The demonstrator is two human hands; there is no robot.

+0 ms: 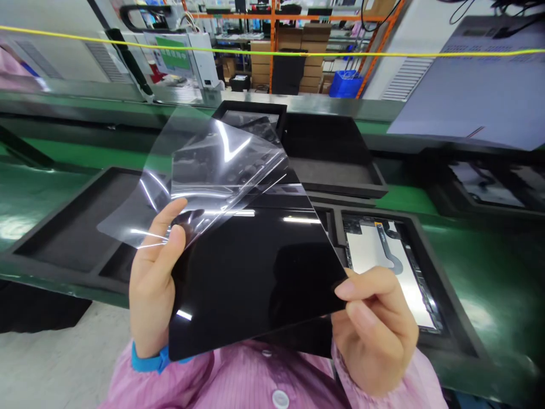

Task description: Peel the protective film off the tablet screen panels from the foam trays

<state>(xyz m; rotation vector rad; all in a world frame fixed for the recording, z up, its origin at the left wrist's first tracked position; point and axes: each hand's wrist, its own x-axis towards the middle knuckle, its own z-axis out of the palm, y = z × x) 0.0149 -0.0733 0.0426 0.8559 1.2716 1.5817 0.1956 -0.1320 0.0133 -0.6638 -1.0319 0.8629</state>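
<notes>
A glossy black screen panel [238, 267] is held up in front of me, tilted, with ceiling lights mirrored in it. Clear plastic film [200, 153] stands away from its upper left part and is creased along a slanting line. On the left side, my left hand [157, 267] grips the panel's edge, its thumb and forefinger at the film; its other fingers are hidden behind. My right hand [374, 324] pinches the panel's right corner between thumb and fingers. Behind that hand, an opened tablet screen assembly [370, 244] with a white back and a ribbon cable lies in a black foam tray [451, 318].
Another black foam tray [63, 227] lies at left on the green conveyor belt [489, 255]. Farther back is a deep black foam box [327, 147]. At right, a dark tray [481, 176] holds more screens. A yellow cord [264, 53] spans the view above the line.
</notes>
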